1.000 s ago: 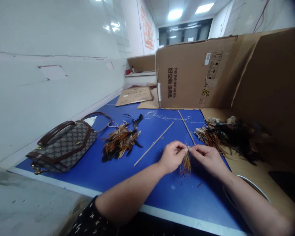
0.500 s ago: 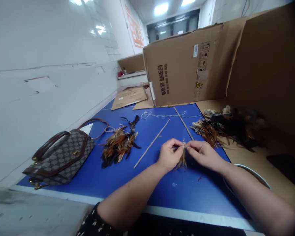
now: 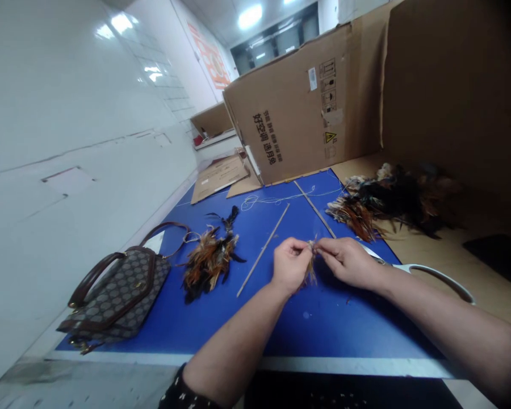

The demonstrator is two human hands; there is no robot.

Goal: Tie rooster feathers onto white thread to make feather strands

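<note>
Though wispy below, brown feather bundle (image 3: 310,274) in the pinch of left fingers (image 3: 297,244) and right fingers (image 3: 329,245)

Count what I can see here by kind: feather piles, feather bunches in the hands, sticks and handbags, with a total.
Large brown-and-black feather piles: 2
Small brown feather bunch held between left hand and right hand: 1
Thin straight grey-brown sticks: 2
Brown patterned handbag: 1
Total: 6

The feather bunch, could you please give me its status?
Left hand and right hand pinching feather bunch near top. Scissors partly hidden by right forearm. Nothing visibly obstructing.
</note>
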